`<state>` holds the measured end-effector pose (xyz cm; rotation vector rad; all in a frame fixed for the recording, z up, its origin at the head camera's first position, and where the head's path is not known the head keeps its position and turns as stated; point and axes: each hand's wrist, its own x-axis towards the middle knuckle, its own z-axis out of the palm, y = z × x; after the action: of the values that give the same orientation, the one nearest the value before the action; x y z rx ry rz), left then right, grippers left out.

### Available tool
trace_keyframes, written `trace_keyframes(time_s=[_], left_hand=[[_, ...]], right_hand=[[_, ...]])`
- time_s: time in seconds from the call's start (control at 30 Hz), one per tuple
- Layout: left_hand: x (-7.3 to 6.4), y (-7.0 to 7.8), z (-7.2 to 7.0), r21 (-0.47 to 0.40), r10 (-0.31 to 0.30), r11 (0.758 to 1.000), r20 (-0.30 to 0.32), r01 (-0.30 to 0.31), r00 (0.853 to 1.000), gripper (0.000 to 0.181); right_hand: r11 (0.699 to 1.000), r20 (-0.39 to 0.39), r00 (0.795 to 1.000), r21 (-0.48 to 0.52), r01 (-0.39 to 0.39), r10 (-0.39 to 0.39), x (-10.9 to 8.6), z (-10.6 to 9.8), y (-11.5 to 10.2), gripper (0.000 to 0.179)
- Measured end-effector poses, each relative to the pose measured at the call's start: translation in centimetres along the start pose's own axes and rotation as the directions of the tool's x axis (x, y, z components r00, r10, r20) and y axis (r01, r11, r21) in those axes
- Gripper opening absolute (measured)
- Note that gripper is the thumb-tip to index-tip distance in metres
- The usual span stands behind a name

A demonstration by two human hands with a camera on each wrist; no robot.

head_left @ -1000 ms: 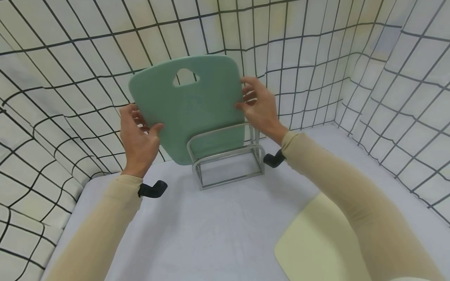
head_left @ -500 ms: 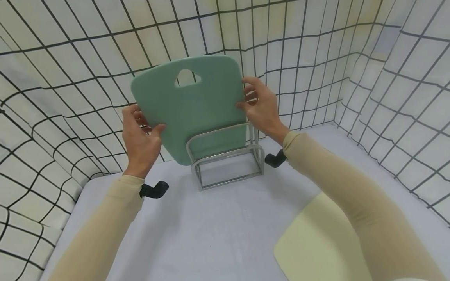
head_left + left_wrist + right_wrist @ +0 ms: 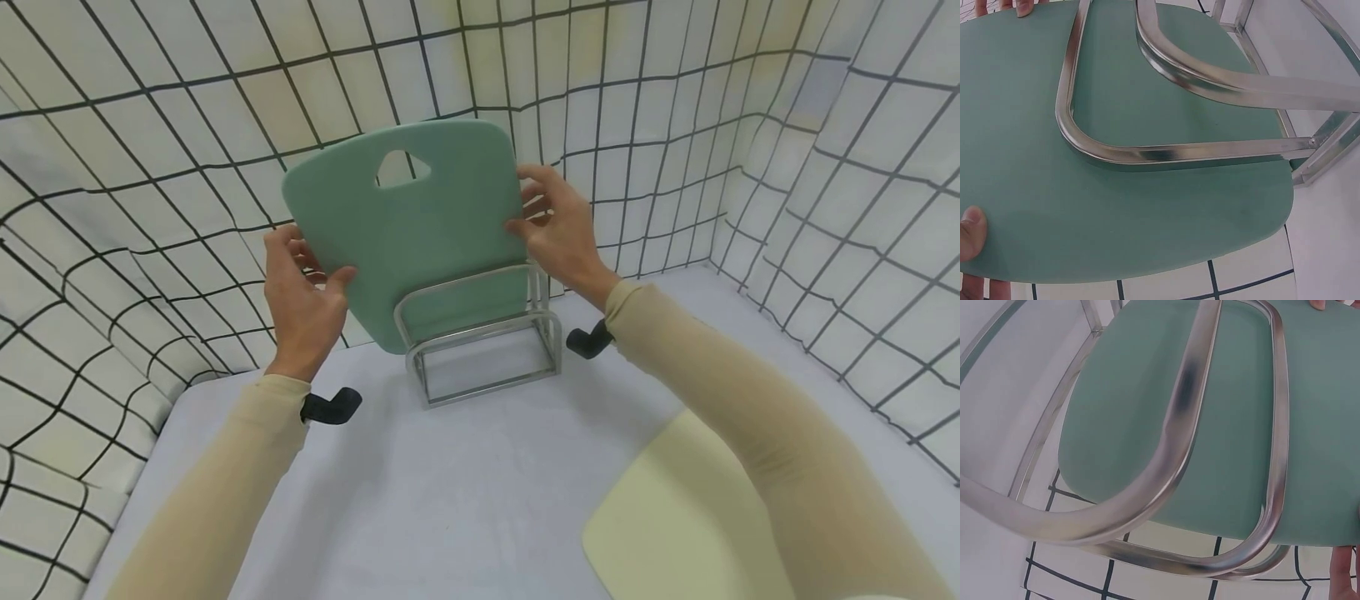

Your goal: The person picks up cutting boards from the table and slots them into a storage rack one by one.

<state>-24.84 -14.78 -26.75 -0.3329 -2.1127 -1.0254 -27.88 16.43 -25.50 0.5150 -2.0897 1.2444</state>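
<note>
A green cutting board (image 3: 420,225) with a handle hole near its top stands in a silver metal rack (image 3: 480,333), behind the front bars. It leans a little and its lower left corner sticks out past the rack's left side. My left hand (image 3: 303,304) grips the board's left edge, thumb on the front face and fingers behind. On the opposite edge my right hand (image 3: 558,229) pinches the board between thumb and fingers. The left wrist view shows the left thumb (image 3: 971,234) on the board's face. In the right wrist view, fingers (image 3: 1341,572) show below the board's edge.
A pale yellow board (image 3: 675,517) lies flat on the white tabletop (image 3: 450,483) at the front right, partly under my right forearm. Grid-patterned cloth (image 3: 660,125) rises behind the rack and along both sides.
The green cutting board has shifted slightly right and down relative to the rack, and both hands have moved with it. Their hold looks the same.
</note>
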Motion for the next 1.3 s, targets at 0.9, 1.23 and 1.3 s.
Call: trace_keyframes(time_s=[0.9,1.23,1.3], left_hand=[[0.1,0.6,1.2,-0.013,-0.014,1.0,0.025,0.014,1.0,0.051],[0.1,0.5,1.4,-0.004,-0.009,1.0,0.025,0.009,1.0,0.051],[0.2,0.5,1.4,-0.002,-0.011,1.0,0.025,0.011,1.0,0.05]], right_hand=[[0.999,-0.015,1.0,-0.048,-0.025,0.024,-0.1,-1.1,0.5,0.055],[0.998,-0.008,1.0,-0.061,-0.029,0.028,-0.2,-1.2,0.8,0.056],[0.998,-0.007,1.0,-0.061,-0.026,0.026,-0.1,-1.2,0.8,0.056]])
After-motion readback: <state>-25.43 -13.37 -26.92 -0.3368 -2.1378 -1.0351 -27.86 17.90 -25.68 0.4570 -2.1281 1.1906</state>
